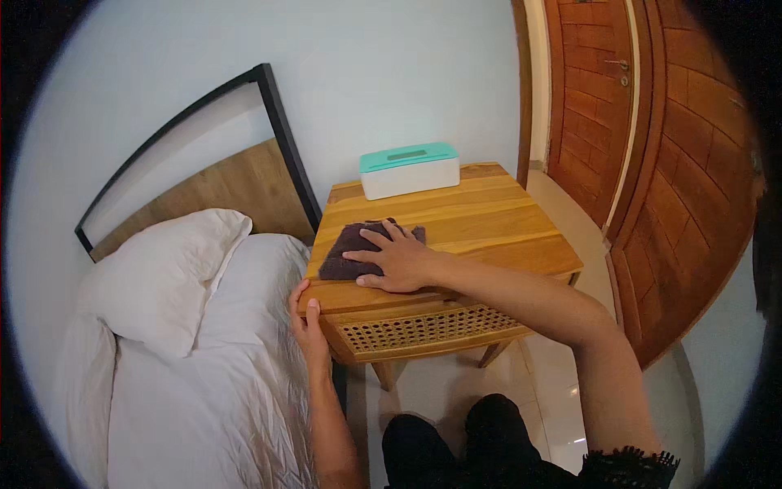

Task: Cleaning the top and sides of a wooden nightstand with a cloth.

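Note:
My right hand [397, 260] lies flat with spread fingers on a dark purple cloth [348, 253], pressing it to the left part of a wooden bedside table's top [489, 214]. The cloth is bunched up around the fingers. At the table's front left corner, my left hand [310, 327] grips the edge, with its thumb on the front side and its fingers along the left side. Toward the back of the tabletop, against the wall, stands a white box with a turquoise lid [409, 168], clear of both hands.
A bed with a white sheet [201, 403], a pillow [177, 275] and a black-framed headboard [272, 110] stands close on the left. The table's front has a woven cane panel [427, 330]. Wooden doors [589, 104] are at the right, beyond the tiled floor.

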Motion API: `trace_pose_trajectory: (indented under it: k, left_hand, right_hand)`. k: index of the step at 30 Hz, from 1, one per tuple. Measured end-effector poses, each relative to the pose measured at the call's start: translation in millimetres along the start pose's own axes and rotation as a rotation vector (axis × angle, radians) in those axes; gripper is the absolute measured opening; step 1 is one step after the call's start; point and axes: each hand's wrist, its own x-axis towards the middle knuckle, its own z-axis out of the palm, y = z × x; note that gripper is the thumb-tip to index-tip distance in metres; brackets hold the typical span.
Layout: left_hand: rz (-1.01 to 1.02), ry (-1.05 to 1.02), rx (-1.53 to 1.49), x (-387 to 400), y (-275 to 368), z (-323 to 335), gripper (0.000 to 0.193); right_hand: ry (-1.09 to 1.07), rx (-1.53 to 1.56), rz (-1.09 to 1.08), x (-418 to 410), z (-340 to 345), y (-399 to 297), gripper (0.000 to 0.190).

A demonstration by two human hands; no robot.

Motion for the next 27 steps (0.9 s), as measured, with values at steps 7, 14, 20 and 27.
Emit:
trace_pose_trajectory:
  k: [7,14,20,27]
  left_hand:
    - [0.066,-0.015,0.039,3,-10,-4,0.029]
    - [0.060,-0.017,-0.035,5,-16,-4,0.031]
    - [0.088,-0.043,-0.079,7,-18,-5,0.033]
    - [0.095,-0.031,-0.088,5,-18,-3,0.035]
  right_hand:
    - [0.011,0.036,0.033,80,12,-13,0.056]
    - [0.096,0.046,0.307,165,27,-4,0.054]
    - [0.080,0.043,0.453,205,27,14,0.052]
    - [0.099,0.051,0.462,211,32,24,0.052]
